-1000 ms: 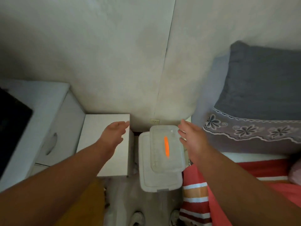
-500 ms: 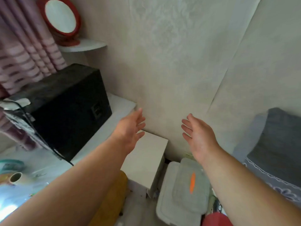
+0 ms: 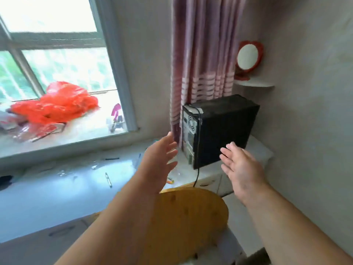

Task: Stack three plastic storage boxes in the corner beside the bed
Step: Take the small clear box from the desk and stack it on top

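Note:
No plastic storage box and no part of the bed shows in the head view now. My left hand (image 3: 159,161) is raised in front of me with its fingers spread and nothing in it. My right hand (image 3: 239,167) is held up beside it, palm turned inward, fingers apart and empty. Both hands hover in the air in front of a black computer tower (image 3: 219,129) and touch nothing.
The computer tower stands on a white desk (image 3: 57,188) under a window (image 3: 57,64), with pens scattered on the desktop. A round wooden chair back (image 3: 183,217) is just below my arms. A pink curtain (image 3: 202,54), a red mirror (image 3: 248,58) on a corner shelf and a red bag (image 3: 55,106) lie beyond.
My view has swung up and to the left, away from the corner with the stacked boxes and the bed, toward the desk and window. Both hands stayed empty and rose with it.

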